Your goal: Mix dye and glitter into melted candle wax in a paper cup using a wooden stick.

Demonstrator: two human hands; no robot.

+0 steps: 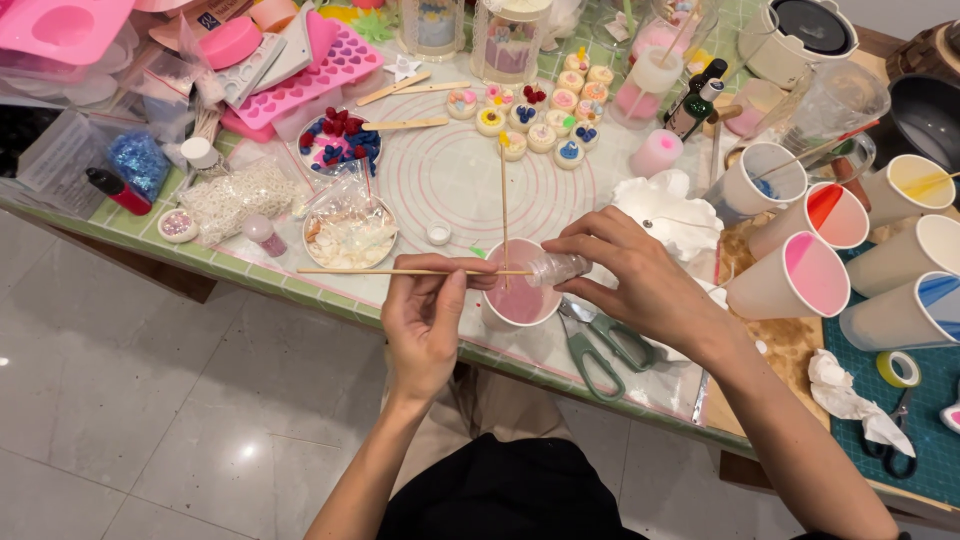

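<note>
Left hand (425, 315) pinches a thin wooden skewer (400, 271) laid across a paper cup (520, 295) of pink liquid at the table's near edge; right hand (640, 280) tips a small clear vial (558, 267) over it. Finished little decorated candles (535, 115) sit behind; four tinted cups (850, 260) wait at right, glitter packets (138, 160) far left.

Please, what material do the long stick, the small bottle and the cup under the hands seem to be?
Long stick: likely wood or bamboo, pale tan and matte, in the left hand.
Small bottle: probably clear plastic, translucent with highlights, in the right hand.
Cup: seemingly white paper or plastic, pink inside.
</note>
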